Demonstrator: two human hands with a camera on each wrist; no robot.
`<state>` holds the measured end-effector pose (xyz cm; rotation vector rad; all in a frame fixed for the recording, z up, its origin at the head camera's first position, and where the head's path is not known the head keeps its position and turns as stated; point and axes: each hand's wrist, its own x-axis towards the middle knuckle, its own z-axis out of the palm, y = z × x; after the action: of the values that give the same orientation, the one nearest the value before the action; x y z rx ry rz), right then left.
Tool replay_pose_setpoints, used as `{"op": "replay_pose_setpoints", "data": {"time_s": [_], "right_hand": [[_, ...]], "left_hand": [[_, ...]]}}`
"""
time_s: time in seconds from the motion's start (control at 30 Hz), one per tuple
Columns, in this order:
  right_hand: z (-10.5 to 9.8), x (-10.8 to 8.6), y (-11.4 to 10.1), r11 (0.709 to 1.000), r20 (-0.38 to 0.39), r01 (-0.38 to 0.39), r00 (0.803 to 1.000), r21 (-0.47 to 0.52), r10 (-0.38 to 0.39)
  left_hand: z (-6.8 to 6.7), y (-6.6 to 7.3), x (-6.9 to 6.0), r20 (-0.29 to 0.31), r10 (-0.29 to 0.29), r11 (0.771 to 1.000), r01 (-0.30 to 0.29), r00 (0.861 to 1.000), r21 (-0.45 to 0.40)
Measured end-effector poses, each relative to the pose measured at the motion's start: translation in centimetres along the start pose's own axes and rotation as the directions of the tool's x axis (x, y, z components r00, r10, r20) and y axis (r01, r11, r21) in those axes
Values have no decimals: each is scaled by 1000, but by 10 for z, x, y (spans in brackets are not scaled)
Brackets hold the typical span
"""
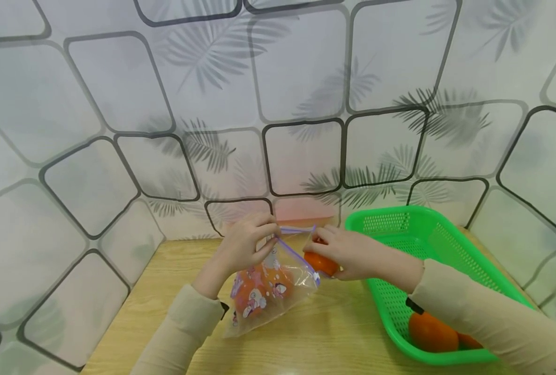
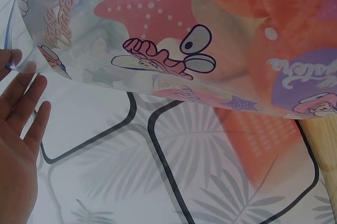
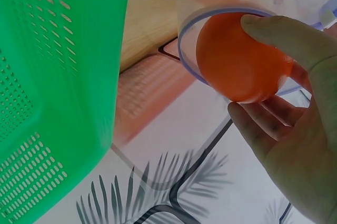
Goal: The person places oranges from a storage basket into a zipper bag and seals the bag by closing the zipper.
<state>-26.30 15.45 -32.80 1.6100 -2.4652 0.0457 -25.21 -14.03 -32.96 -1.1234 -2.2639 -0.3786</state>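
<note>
Plainly, the right hand (image 1: 345, 250) curls round a fruit (image 3: 237, 61).

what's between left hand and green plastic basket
Head view: the clear plastic bag's mouth, then a round orange item gripped by the right hand.

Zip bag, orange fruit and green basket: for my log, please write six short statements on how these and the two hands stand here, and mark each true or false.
1. The right hand holds an orange fruit at the mouth of the zip bag. True.
2. Another orange fruit lies in the green basket. True.
3. The left hand grips the basket's rim. False: its fingers hold the bag's upper edge.
4. The bag is see-through, with printed figures. True.
5. The basket stands to the person's left of the bag. False: it stands to the right.
6. The bag is empty. False: rounded orange shapes show through it.
</note>
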Motion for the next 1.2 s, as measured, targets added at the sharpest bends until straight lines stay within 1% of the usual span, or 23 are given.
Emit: {"op": "replay_pose_setpoints", "data": {"time_s": [0.17,0.37,0.53,0.7,0.9,1.13,1.2], "right_hand": [[4,-1,-2,1000,11,18,1000,-6,-18],[3,-3,-2,1000,36,1,999,-4,-1],[2,-6,0,1000,23,0,1000,-8,0],[2,-12,3,999,4,11,1000,-33,-11],[1,-20,8,999,-2,-1,1000,-48,1],[-2,-28,12,997,61,-53,997,-52,56],[-2,-30,12,997,67,-56,996,-56,60]], "left_hand": [[2,0,-2,-10,2,1000,-2,1000,-3],[4,0,-5,-17,0,1000,0,1000,-20],[3,0,-5,-16,-12,1000,11,1000,-26],[2,1,-5,-5,-21,1000,21,1000,-18],[3,0,-4,-23,-11,1000,11,1000,-5],[1,0,-4,-16,-16,1000,16,1000,-4],[0,0,-3,-14,-19,1000,19,1000,-3]]}}
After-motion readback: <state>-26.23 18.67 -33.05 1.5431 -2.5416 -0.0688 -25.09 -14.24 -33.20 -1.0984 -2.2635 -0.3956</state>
